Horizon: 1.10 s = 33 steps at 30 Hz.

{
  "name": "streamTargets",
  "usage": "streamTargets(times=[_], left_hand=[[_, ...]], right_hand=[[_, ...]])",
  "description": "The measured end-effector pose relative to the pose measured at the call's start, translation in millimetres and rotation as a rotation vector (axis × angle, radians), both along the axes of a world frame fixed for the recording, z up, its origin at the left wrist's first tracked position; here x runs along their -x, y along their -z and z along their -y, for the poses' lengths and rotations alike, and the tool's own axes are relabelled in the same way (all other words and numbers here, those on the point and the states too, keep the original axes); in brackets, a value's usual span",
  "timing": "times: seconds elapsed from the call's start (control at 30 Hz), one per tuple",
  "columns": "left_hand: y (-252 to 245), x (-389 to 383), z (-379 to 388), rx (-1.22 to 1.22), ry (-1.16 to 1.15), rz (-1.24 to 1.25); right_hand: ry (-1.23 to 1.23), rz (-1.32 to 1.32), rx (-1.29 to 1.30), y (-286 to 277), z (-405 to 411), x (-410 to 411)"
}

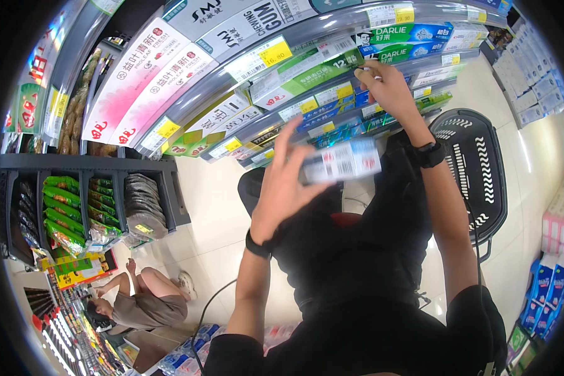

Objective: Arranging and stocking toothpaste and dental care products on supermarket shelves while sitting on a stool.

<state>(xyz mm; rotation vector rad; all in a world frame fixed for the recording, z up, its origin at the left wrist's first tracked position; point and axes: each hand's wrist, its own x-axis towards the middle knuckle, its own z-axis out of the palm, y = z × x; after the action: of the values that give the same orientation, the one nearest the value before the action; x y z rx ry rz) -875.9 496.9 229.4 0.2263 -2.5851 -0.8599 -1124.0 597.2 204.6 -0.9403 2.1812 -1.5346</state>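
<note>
My left hand holds a blurred white and pale blue carton between thumb and fingers, in front of the lower shelves. My right hand is raised at the shelf, its fingers bent by the end of a green and white toothpaste box; whether it grips anything is not plain. Blue and green Darlie toothpaste boxes lie stacked just beyond that hand. Pink and white cartons stand at the left of the shelf, with yellow price tags along the shelf edges.
A black plastic shopping basket stands on the tiled floor at the right. Dark shelving with green packets juts out at the left. Another person crouches at the lower left. Stacked blue and white packs line the right side.
</note>
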Motion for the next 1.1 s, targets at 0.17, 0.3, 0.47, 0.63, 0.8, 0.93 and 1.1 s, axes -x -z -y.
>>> streamTargets(times=[0.17, 0.3, 0.47, 0.63, 0.8, 0.93, 1.1], left_hand=[[-1.4, 33.7, 23.3, -0.029, -0.051, -0.027], [0.9, 39.6, 26.6, 0.063, -0.075, 0.024], [0.5, 30.2, 27.2, 0.152, -0.232, 0.124], [7.0, 24.5, 27.0, 0.072, -0.355, 0.134], [17.8, 25.1, 33.9, 0.039, -0.35, 0.104], [17.4, 21.0, 36.6, 0.08, -0.324, 0.095], [13.6, 23.4, 36.0, 0.085, -0.312, 0.078]], right_hand=[[0.028, 0.02, -0.133, 10.6, 2.3, -2.9], [0.078, -0.35, -0.202, 47.1, 8.1, 12.2], [0.14, -0.267, -0.03, 41.9, 14.4, -3.6], [0.175, -0.406, 0.126, 26.3, 17.7, -14.4], [0.129, -0.634, 0.056, 28.3, 27.1, -2.7], [0.138, -0.772, -0.053, 30.8, 27.4, 1.8], [0.151, -0.87, -0.013, 32.6, 24.8, 8.6]])
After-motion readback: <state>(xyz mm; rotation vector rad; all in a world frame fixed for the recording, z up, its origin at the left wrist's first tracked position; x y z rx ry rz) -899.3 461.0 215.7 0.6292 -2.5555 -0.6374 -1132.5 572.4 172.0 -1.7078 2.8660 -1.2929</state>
